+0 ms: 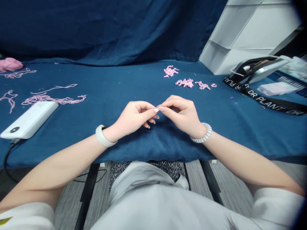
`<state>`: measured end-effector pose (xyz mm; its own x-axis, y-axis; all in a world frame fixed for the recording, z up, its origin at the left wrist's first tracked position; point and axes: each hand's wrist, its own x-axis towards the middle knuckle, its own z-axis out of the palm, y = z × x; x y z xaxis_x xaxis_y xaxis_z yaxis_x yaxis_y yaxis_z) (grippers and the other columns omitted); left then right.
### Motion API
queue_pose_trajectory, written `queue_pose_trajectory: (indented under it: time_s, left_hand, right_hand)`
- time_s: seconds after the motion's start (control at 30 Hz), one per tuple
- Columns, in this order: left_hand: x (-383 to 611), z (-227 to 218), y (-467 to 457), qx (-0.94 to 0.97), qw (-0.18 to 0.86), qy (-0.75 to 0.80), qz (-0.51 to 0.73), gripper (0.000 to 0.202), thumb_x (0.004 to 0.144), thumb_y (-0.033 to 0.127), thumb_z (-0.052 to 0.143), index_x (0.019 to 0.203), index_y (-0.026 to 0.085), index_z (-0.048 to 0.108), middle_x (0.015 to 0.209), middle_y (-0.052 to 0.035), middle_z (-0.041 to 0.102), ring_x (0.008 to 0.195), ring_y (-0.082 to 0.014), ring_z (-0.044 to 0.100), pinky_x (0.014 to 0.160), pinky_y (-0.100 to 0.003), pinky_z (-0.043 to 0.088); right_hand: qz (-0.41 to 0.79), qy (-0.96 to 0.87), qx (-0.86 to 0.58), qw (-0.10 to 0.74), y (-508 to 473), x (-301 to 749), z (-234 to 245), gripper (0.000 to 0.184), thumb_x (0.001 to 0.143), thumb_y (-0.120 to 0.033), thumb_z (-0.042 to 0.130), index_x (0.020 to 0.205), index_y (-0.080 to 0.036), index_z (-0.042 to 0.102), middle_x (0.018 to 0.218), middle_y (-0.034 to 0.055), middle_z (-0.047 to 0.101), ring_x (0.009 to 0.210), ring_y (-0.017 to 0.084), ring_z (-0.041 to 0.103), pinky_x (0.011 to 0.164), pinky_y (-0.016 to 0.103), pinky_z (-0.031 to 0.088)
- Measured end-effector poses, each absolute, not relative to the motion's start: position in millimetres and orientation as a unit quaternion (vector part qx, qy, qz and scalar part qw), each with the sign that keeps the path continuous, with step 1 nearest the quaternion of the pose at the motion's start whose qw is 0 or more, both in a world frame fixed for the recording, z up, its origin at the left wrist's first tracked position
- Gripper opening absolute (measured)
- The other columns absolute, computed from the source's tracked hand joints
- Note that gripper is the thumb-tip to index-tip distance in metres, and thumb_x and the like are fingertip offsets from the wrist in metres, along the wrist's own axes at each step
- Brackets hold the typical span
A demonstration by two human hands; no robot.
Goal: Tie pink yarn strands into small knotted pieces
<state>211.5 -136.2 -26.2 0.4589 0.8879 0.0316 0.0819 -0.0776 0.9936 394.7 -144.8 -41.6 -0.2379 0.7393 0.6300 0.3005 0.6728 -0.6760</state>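
**Left hand [136, 116] and right hand [181, 113] meeting mid-frame**

At the bottom of the frame, we are seeing a light grey shirt [153, 204], with the left forearm [69, 159] and right forearm [242, 153] reaching in from the lower corners. A pale wristband [103, 137] is circling the left wrist, a coiled bracelet [207, 132] the right one. In the centre, over the blue cloth [115, 83], each thumb is pressing against its forefinger, and the two pinches are meeting at the tips. We are not managing to tell what they are gripping; any piece there is too small or hidden. The left hand's other fingers are curling below.

At the left, a white power bank [30, 119] is lying between the left forearm and loose pink yarn strands [57, 100], a black cable [9, 153] running from its near end. Toward the right edge, a black lettered strap [271, 102] is curving over the cloth. Right of centre, small pink yarn knots [185, 83] are lying beyond the right hand, apart from its fingers. Farther off, a pink bundle [10, 64] is sitting at the upper left, white boxes [244, 32] are standing at the upper right, and a dark blue curtain [120, 28] is hanging across the top.
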Motion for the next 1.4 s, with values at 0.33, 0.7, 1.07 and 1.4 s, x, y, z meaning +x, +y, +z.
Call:
queue_pose_trajectory:
  time_s: [0.33, 0.7, 1.07, 1.4]
  left_hand:
    - [210.0, -26.5, -138.1, 0.637, 0.553, 0.374, 0.385, 0.035, 0.073, 0.042, 0.072, 0.070, 0.009, 0.059, 0.062, -0.0019, 0.061, 0.050, -0.0047, 0.055, 0.046, -0.013, 0.048]
    - [213.8, -29.9, -133.5, 0.542, 0.640, 0.398, 0.371, 0.045, 0.075, 0.053, 0.065, 0.085, 0.009, 0.066, 0.076, -0.0065, 0.065, 0.058, -0.0081, 0.059, 0.042, -0.014, 0.048]
    - [212.8, -28.8, -135.8, 0.594, 0.589, 0.404, 0.369, 0.029, 0.072, 0.038, 0.070, 0.075, 0.010, 0.063, 0.069, -0.0035, 0.063, 0.056, -0.0070, 0.057, 0.043, -0.014, 0.048]
    - [211.6, -30.5, -136.2, 0.623, 0.577, 0.392, 0.353, 0.036, 0.074, 0.044, 0.069, 0.069, 0.009, 0.060, 0.066, -0.0020, 0.061, 0.054, -0.0055, 0.056, 0.043, -0.012, 0.048]
  right_hand:
    - [0.330, -0.718, -0.382, 0.479, -145.2, 392.2, -41.4, 0.022, 0.084, -0.035, 0.061, 0.083, -0.013, 0.065, 0.077, 0.0042, 0.065, 0.066, 0.011, 0.056, 0.060, 0.024, 0.045]
    - [0.302, -0.711, -0.398, 0.495, -142.7, 392.5, -39.2, 0.018, 0.083, -0.027, 0.061, 0.073, -0.013, 0.062, 0.065, 0.0009, 0.059, 0.058, 0.008, 0.050, 0.056, 0.022, 0.041]
    - [0.339, -0.700, -0.396, 0.488, -141.7, 394.6, -40.9, 0.024, 0.084, -0.037, 0.061, 0.079, -0.013, 0.062, 0.074, 0.0029, 0.061, 0.063, 0.009, 0.052, 0.059, 0.023, 0.043]
    - [0.285, -0.749, -0.400, 0.444, -144.8, 390.9, -42.8, 0.024, 0.083, -0.035, 0.063, 0.075, -0.013, 0.068, 0.069, 0.0025, 0.065, 0.058, 0.008, 0.050, 0.054, 0.022, 0.038]
